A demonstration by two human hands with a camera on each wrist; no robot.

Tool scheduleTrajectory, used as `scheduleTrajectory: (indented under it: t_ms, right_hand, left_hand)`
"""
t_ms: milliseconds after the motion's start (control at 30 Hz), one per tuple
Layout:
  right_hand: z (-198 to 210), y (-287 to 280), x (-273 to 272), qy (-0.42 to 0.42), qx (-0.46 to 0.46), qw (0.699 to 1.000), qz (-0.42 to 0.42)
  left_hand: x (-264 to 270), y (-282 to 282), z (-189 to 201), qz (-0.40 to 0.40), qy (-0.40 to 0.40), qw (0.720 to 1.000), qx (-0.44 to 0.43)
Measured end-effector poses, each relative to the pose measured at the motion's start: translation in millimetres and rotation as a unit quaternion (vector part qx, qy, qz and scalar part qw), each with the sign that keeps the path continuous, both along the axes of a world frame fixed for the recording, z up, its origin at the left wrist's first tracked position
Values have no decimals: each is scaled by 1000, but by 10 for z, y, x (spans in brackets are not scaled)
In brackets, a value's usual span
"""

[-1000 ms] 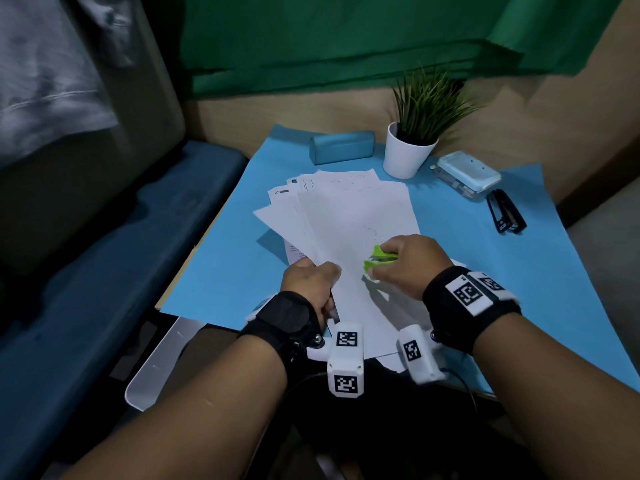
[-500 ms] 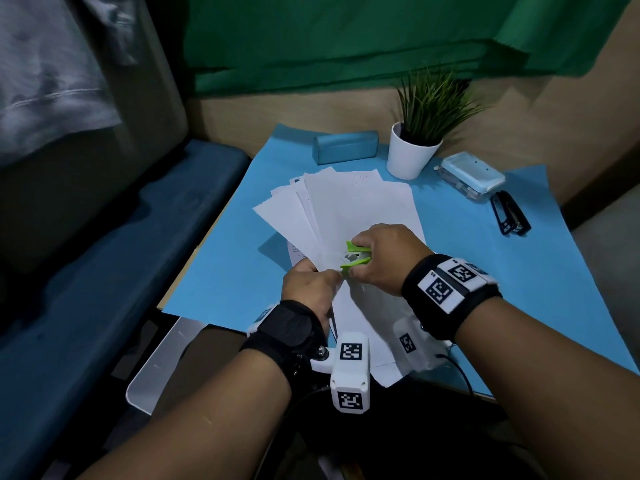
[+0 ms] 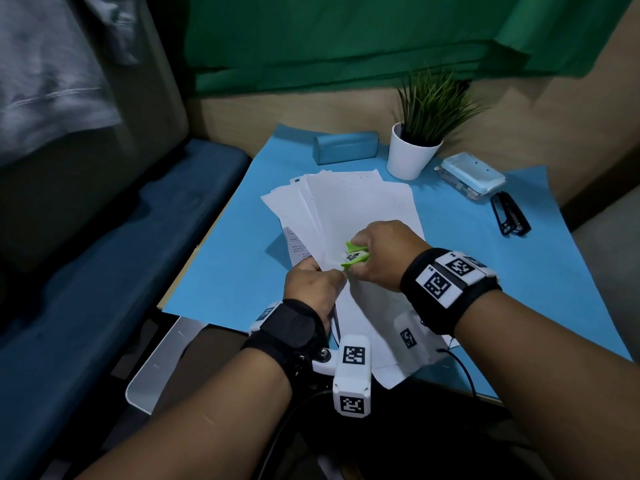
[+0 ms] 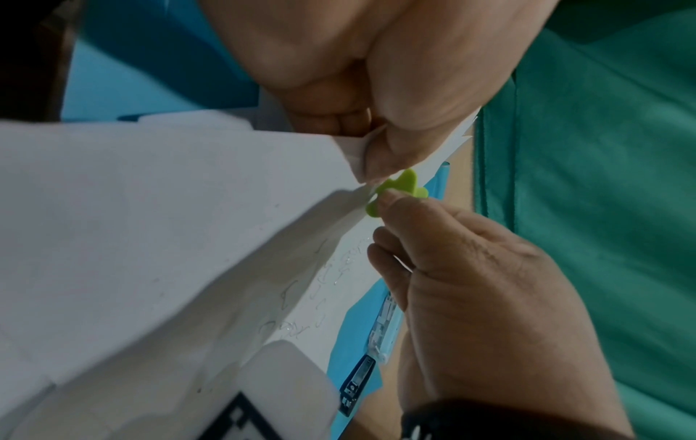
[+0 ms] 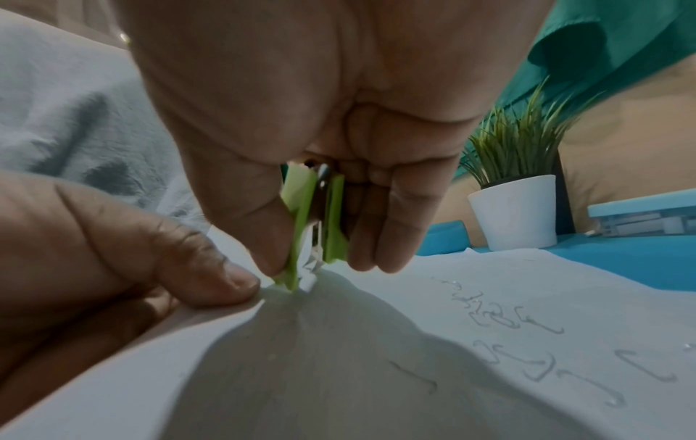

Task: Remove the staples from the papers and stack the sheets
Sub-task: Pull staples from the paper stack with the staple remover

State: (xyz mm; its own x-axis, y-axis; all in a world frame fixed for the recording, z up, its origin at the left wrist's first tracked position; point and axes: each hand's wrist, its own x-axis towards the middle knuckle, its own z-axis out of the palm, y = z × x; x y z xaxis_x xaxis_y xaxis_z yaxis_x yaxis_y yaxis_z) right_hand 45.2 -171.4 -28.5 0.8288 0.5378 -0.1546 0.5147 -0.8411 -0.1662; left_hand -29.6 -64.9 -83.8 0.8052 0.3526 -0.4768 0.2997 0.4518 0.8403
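Note:
A fan of white paper sheets [image 3: 356,209] lies on the blue mat [image 3: 239,258]. My left hand [image 3: 313,284] pinches the near corner of a stapled set of papers [image 4: 158,226], thumb on top [image 5: 226,279]. My right hand [image 3: 377,252] squeezes a green staple remover [image 3: 353,258], its metal claws [image 5: 314,262] biting into the paper corner right beside the left thumb. In the left wrist view the green staple remover [image 4: 399,190] sits between both hands. Several pulled staples [image 5: 527,351] lie loose on the top sheet.
At the back of the mat stand a blue case [image 3: 344,147] and a potted plant [image 3: 415,147]. A light blue box [image 3: 472,176] and a black stapler [image 3: 510,216] lie at the right. A dark blue seat [image 3: 104,271] is to the left.
My right hand has carried the staple remover left and forward from the middle of the sheet to the corner that my left hand pinches. The remover's claws now meet the paper.

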Motion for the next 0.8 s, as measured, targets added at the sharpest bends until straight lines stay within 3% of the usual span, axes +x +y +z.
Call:
scheduleTrajectory:
  t_ms: [800]
  right_hand:
    - [-36,-49,45,63,23,997,-27]
  left_hand:
    - [-61,16,126,-24,16,999,19]
